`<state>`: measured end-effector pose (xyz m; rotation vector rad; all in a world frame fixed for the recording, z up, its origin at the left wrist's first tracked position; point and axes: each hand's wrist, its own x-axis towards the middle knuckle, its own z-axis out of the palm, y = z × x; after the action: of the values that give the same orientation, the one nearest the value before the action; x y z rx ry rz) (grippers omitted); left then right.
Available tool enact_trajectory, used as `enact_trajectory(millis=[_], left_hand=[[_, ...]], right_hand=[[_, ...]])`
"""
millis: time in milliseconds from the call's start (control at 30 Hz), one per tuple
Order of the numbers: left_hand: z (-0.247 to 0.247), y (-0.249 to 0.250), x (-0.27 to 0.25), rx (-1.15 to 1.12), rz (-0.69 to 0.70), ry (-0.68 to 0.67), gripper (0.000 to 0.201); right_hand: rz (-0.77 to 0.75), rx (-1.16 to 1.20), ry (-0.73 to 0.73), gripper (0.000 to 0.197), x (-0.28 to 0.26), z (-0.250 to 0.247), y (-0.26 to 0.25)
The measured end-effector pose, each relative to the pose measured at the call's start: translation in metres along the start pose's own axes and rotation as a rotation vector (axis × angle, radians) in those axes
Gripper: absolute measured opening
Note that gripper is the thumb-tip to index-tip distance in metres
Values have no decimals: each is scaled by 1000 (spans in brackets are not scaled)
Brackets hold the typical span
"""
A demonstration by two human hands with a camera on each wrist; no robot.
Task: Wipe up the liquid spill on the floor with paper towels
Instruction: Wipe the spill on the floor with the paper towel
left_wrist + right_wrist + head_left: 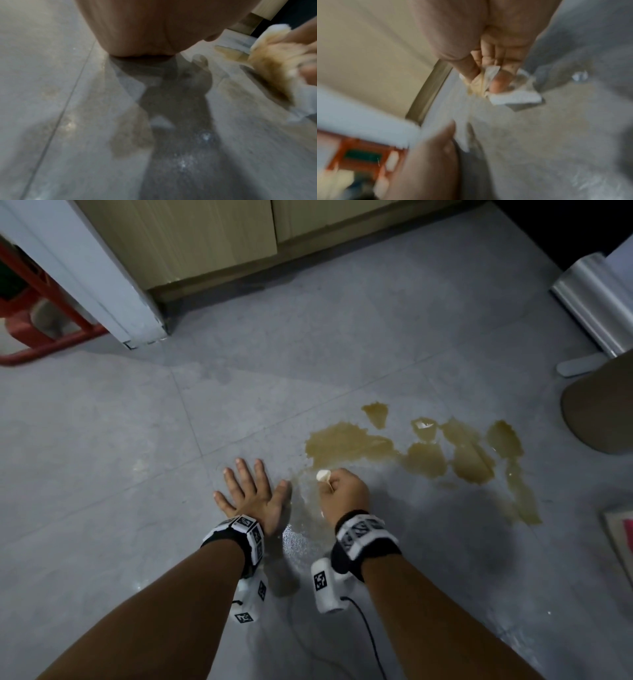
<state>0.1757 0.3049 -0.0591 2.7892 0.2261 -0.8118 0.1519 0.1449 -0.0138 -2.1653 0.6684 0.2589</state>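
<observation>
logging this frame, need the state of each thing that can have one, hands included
left hand: open, fingers spread, flat on the floor
right hand: fist closed round the paper towel
paper towel: wadded, soaked tan, some white corners left
spill: brown puddles still wet on the floor, mostly unwiped
floor: grey tile, damp smears near the hands
bin: standing, pedal on the floor

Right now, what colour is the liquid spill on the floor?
Yellowish brown liquid spill on grey tiled floor; head view shows it best.

Smooth grey tiled floor (308,344) with a wet sheen; soggy, crumpled paper towel (513,96); brushed-metal bin (596,302); wood-grain cabinet (205,237).
</observation>
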Motion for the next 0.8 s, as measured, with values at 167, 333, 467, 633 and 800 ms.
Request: enact_trajectory(millis=[167, 333, 467, 633, 800], left_hand=[[19, -4, 7, 35, -28, 110, 79], [20, -3, 7, 68, -33, 142, 72], [23, -2, 6, 76, -59, 173, 75], [22, -4, 10, 77, -49, 121, 75], [0, 0, 1, 8, -12, -11, 72]], right_hand=[[173, 100, 26, 12, -9, -32, 37], [-87, -184, 303, 31, -21, -28, 63], [-412, -418, 225, 56, -39, -14, 67], [-302, -696, -106, 71, -53, 15, 67], [-428, -699, -297, 70, -59, 38, 40]])
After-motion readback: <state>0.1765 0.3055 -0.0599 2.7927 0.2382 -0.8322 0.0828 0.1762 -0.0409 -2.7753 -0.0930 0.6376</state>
